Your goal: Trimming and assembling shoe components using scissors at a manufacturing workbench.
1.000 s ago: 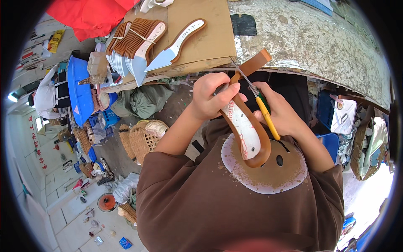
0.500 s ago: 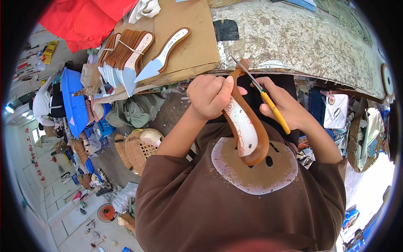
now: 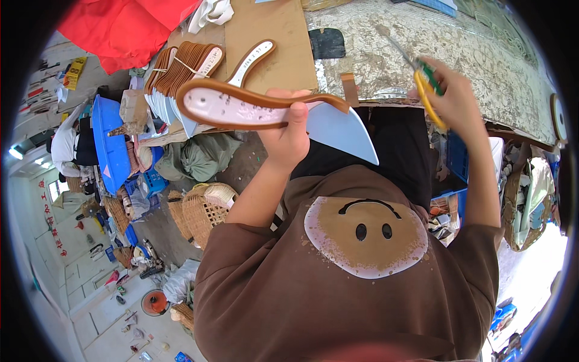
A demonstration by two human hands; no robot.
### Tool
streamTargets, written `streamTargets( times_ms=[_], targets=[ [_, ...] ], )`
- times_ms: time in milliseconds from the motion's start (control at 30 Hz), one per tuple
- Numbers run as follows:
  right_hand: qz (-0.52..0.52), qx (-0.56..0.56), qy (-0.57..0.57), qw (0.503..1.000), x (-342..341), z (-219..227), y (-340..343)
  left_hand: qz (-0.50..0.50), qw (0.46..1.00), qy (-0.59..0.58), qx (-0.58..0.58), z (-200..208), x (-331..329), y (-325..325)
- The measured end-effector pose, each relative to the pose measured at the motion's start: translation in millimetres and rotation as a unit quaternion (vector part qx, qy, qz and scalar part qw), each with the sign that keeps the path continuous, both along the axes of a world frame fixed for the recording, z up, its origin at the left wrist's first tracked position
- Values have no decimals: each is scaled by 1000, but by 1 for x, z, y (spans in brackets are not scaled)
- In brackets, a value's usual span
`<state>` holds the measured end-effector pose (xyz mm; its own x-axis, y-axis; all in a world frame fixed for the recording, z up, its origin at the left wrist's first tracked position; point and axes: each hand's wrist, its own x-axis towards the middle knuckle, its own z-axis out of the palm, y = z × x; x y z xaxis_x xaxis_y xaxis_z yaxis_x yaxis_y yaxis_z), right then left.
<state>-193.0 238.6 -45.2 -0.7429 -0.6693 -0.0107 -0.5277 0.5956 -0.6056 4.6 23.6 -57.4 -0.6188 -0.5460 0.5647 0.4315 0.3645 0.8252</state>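
Note:
My left hand (image 3: 283, 130) is closed round the middle of a shoe insole (image 3: 232, 108), held up level in front of me. The insole has a brown bound edge, a pinkish-white face with dark marks at its rounded end, and a light blue pointed end. My right hand (image 3: 452, 96), blurred, grips scissors (image 3: 426, 99) with yellow and green handles over the bench's near edge, apart from the insole. A short brown strip (image 3: 349, 89) shows at that edge, between the two hands. Behind the held insole, another similar insole (image 3: 256, 60) lies on the cardboard, partly hidden.
Tied stacks of insoles (image 3: 193, 60) lie on the cardboard (image 3: 271, 24) at the left of the worn bench (image 3: 386, 36). A black piece (image 3: 327, 43) sits beyond. Red cloth (image 3: 120, 30), a blue tub (image 3: 108, 145) and a woven basket (image 3: 202, 211) are at left.
The held insole has swung from pointing down at my chest to lying level, its rounded end leftward and its blue end now visible. My right hand has moved the scissors away, up and right.

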Motion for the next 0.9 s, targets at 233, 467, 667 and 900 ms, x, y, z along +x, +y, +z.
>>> streamTargets(
  times_ms=[233,467,667,900],
  targets=[
    [149,-243,-85,955,29,20,-28,-78,993,-74,40,2,-3,8],
    [180,-248,-195,932,77,1,-53,-77,991,-100,36,2,-2,15],
    [195,-258,-338,884,88,-27,-45,-66,979,-89,172,-26,6,27],
    [110,-256,-353,893,107,-83,-45,-140,930,-225,256,-1,-6,11]
  ],
)
